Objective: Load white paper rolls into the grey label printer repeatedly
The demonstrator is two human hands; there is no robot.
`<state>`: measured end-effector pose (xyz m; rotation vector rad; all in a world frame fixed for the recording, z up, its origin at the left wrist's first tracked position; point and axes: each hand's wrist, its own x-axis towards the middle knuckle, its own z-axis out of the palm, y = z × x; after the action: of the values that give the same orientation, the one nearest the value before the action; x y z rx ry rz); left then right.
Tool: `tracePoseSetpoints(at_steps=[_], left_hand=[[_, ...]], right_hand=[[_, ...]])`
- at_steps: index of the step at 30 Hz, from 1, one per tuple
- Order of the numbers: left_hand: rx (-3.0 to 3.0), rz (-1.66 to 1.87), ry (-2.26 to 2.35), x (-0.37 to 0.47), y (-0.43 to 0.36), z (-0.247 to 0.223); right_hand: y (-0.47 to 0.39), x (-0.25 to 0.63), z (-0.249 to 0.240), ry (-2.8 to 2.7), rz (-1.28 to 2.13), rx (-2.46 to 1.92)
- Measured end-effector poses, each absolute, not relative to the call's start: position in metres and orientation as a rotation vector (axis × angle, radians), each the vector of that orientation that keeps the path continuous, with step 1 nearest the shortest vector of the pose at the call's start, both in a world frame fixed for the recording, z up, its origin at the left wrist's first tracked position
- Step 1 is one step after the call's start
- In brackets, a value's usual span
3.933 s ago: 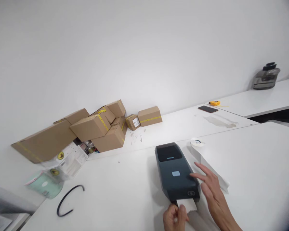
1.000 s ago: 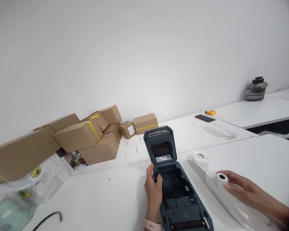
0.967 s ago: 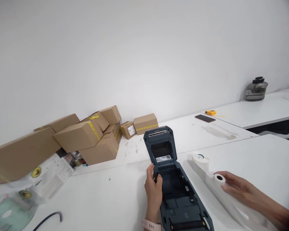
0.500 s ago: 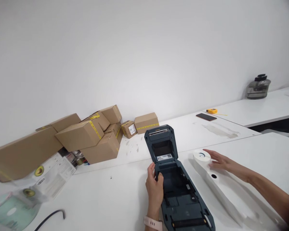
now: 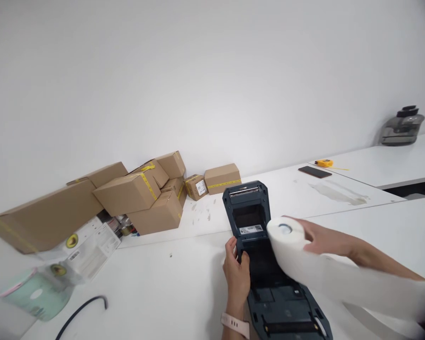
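Observation:
A dark label printer (image 5: 286,307) lies on the white table with its lid (image 5: 248,203) raised. My left hand (image 5: 236,271) is closed around the printer's left edge near the hinge; a pale pink band is on that wrist. At the printer's right side, my right hand (image 5: 326,238) grips a white paper roll (image 5: 290,245), which is tilted and partly over the open compartment. A long loose strip of paper (image 5: 378,283) trails from the roll to the lower right, in front of my right forearm.
Cardboard boxes (image 5: 127,193) are piled at the back left. Plastic packets (image 5: 88,252), a mint-green container (image 5: 38,293) and a black cable (image 5: 81,311) lie left. Farther back right are a phone (image 5: 315,172), a yellow tape measure (image 5: 324,163) and a grey jug (image 5: 402,127).
My right hand has taken hold of the paper roll, lifted it from the table and brought it left to the printer. The view has shifted slightly. My left hand stays on the printer.

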<state>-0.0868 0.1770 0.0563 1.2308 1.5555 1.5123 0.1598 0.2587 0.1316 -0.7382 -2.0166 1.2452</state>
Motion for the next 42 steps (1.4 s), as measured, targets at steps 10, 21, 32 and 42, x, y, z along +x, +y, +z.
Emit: tracePoseSetpoints(at_steps=[10, 21, 32, 42], left_hand=[[1.219, 1.490, 1.558, -0.090, 0.173, 0.061], [1.277, 1.448, 1.609, -0.089, 0.174, 0.058], [1.337, 1.470, 1.585, -0.090, 0.174, 0.059], [0.924, 1.404, 1.483, -0.075, 0.118, 0.057]], right_hand=[[0.253, 0.097, 0.145, -2.678, 1.119, -0.809], [0.269, 0.069, 0.107, -3.059, 0.746, -0.816], [0.247, 0.095, 0.144, -2.424, 0.824, -0.715], [0.302, 0.074, 0.224, -1.613, 0.775, -0.873]])
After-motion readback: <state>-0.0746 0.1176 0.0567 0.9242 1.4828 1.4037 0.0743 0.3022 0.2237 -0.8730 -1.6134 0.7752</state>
